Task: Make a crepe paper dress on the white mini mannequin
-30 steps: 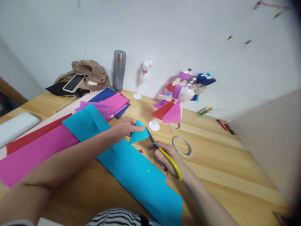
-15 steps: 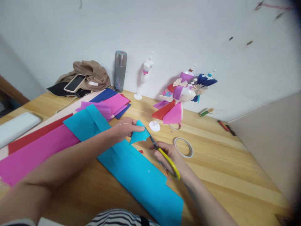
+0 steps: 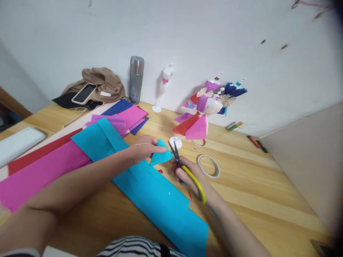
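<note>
My left hand pinches a small folded piece of blue tissue paper just above the wooden table. My right hand grips yellow-handled scissors, whose dark blades are parted and point at the right edge of that piece. Under both hands lies a long sheet of blue tissue paper with a notch cut in its right edge.
Pink, red and dark blue sheets lie at left. A tape ring, a white disc, a paper-decorated ornament, a white figurine, a steel flask, a phone on a brown bag and a white box surround them.
The scissor blades, closed against the blue piece before, have opened and swung slightly right. My left hand with the piece has barely moved.
</note>
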Motion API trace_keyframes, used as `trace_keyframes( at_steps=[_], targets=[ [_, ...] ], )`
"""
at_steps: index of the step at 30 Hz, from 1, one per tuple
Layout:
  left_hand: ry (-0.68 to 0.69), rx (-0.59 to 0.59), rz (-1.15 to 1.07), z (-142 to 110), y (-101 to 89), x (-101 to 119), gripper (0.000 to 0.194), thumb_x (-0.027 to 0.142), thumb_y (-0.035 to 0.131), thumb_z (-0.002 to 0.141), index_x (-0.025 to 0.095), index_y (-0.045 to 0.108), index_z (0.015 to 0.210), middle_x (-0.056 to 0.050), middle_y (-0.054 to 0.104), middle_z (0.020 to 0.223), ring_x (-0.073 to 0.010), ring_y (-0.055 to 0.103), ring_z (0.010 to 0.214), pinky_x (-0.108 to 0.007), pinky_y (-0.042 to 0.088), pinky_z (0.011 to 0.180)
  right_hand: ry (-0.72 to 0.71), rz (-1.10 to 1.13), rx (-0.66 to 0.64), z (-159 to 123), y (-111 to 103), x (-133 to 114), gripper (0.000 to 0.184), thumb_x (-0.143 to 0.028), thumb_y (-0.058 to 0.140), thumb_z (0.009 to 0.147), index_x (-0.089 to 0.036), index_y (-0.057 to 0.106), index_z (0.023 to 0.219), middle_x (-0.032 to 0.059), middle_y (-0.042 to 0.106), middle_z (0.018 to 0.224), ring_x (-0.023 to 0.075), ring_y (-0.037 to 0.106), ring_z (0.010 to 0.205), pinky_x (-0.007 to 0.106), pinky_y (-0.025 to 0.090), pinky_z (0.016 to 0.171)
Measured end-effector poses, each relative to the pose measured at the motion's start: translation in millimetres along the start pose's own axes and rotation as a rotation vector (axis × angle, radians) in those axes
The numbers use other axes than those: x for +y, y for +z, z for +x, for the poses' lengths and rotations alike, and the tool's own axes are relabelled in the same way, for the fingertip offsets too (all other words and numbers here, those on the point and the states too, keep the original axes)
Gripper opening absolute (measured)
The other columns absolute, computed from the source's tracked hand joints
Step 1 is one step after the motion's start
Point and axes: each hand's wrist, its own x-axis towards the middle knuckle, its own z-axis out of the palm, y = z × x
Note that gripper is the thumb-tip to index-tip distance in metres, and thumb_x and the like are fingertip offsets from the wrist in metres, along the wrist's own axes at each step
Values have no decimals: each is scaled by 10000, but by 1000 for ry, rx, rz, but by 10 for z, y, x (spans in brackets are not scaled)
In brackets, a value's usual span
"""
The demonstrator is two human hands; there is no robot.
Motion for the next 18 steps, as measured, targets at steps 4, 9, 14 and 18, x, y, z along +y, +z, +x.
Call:
trace_keyframes(
  at_steps=[4,9,14,18],
  targets=[
    [-35,-25,-7,-11,72,-71,348,442,813,574,137,652,617,12,568,525,-82,462,475,-216,335,482,22,118,136,23,87,-7,461,-555,740,800,-190,588,1036,20,597,792,150,543,650,280,458,579],
    [-64,-75,16,-22,157,-176,351,437,790,593,120,687,699,-8,617,591,-88,491,506,-208,328,489,101,276,239,41,190,-1,422,-406,809,706,-197,583,995,-46,518,670,111,476,533,251,402,490],
    [-60,-142,7,-17,152,-210,280,354,796,587,125,680,697,6,618,604,-71,481,509,-194,313,492,150,368,265,75,178,-21,373,-341,800,664,-196,580,928,-67,496,612,95,459,468,235,398,444],
    [-60,-144,-77,15,125,-226,284,289,816,549,125,695,747,-19,690,687,-94,565,564,-183,352,503,128,350,256,83,148,-28,413,-400,820,663,-196,576,926,-69,492,571,94,445,440,232,381,430]
  ],
)
